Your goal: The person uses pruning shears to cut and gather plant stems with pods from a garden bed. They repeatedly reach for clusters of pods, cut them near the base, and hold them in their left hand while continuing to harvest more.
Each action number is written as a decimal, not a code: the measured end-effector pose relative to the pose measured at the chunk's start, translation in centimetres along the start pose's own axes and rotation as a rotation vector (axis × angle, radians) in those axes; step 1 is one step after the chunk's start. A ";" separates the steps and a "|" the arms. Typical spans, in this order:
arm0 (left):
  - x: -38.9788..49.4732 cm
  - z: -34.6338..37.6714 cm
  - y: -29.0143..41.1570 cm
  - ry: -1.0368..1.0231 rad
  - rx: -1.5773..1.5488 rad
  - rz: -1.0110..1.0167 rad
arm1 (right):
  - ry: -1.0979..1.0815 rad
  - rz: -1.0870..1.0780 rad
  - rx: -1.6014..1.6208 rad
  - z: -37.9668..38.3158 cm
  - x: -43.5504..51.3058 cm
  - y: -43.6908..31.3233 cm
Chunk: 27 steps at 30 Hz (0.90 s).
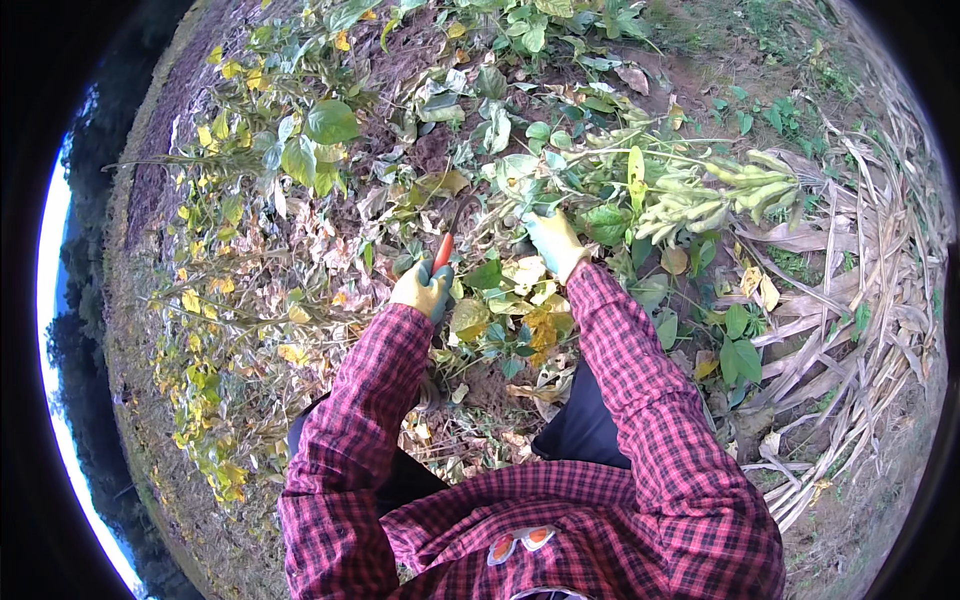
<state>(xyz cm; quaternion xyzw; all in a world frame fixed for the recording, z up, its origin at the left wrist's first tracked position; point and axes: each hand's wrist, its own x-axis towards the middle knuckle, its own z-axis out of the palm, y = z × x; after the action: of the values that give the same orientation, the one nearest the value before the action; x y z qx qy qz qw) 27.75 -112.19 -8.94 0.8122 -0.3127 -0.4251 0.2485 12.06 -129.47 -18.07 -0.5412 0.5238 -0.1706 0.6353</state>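
Observation:
My left hand (424,289), in a yellow and blue-green work glove, grips the orange handle (443,253) of a sickle. The sickle's thin, dark curved blade (463,209) points away from me among dry leaves. My right hand (556,240), gloved alike, is closed around the stems of a bean plant, its fingertips partly hidden by leaves. Plump green pods (720,196) of that plant, probably soybean, spread to the right of the hand. Yellowed leaves (544,330) lie between my two forearms.
Standing bean plants with green and yellow leaves (315,142) grow at the left and far side. Dry corn stalks and husks (840,300) are heaped along the right. Withered leaves (315,247) cover much of the brown soil. My knees (585,420) are close below my hands.

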 end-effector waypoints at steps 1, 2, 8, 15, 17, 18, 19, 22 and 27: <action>-0.3 -0.4 0.6 0.077 0.077 0.033 | -0.003 -0.073 -0.037 -0.7 -0.3 0.1; -1.0 -1.1 1.1 0.089 0.085 0.057 | 0.019 -0.118 -0.084 -1.0 -0.3 0.0; -4.6 -3.2 3.2 -0.252 -0.246 0.136 | 0.021 -0.066 -0.580 -1.7 -0.4 0.0; -1.1 0.6 3.6 -0.054 0.473 0.270 | 0.100 -0.056 -0.085 -2.0 -0.5 0.3; -2.6 -2.1 4.5 -0.138 0.497 0.260 | 0.039 0.134 0.644 -4.4 -0.8 0.3; -4.2 -4.7 4.8 -0.229 0.430 0.327 | 0.120 -0.039 0.780 -5.5 -0.9 0.2; -6.0 -7.0 4.8 -0.309 0.376 0.346 | 0.230 -0.150 0.939 -6.0 -1.0 0.1; -5.9 -7.1 5.5 -0.129 -0.406 0.116 | 0.063 -0.112 0.771 -6.4 -1.2 -0.6; 2.2 -1.9 4.0 0.015 -0.394 0.098 | -0.372 0.030 -0.974 -2.1 -3.2 -1.8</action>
<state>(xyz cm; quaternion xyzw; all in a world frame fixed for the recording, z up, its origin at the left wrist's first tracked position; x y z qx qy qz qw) 29.12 -116.24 -6.46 0.7349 -0.2609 -0.4593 0.4253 9.63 -128.67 -14.68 -0.7876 0.4286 0.2011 0.3944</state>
